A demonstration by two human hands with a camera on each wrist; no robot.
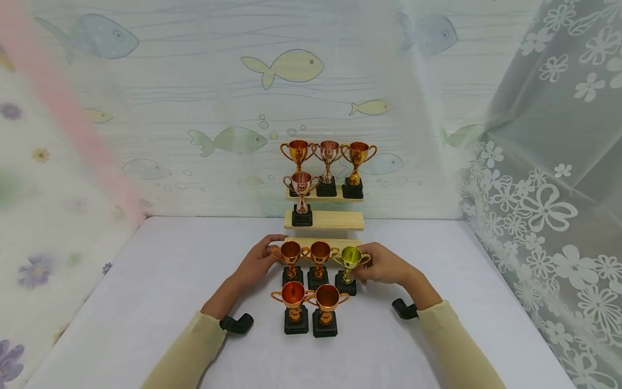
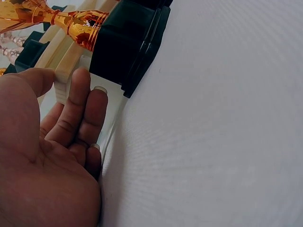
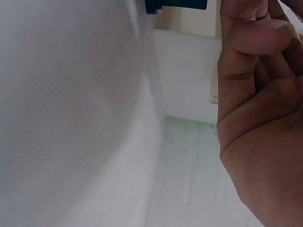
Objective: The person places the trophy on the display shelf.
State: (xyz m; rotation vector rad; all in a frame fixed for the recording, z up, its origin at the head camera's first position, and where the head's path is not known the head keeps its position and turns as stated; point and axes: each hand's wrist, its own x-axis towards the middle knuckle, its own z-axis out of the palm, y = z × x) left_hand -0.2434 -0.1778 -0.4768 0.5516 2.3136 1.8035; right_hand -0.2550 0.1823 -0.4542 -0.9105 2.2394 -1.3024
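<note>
While hands (image 1: 256,263) flank trophies (image 1: 319,254), shelf edge (image 2: 61,89) seems pinched.

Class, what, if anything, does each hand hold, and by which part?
The left hand pinches the lowest wooden step at its left end; whether the right hand grips the yellow-gold trophy cannot be told.

Head: high, looking forward-down, wide over table (image 1: 379,346). Wrists: close, sideways, along left hand (image 2: 52,156), right hand (image 3: 265,109). Head, left wrist share wooden rack (image 1: 340,220).

Free tabletop (image 1: 369,356) nearside; five trophies (image 1: 318,276) before shelf (image 1: 335,241)
</note>
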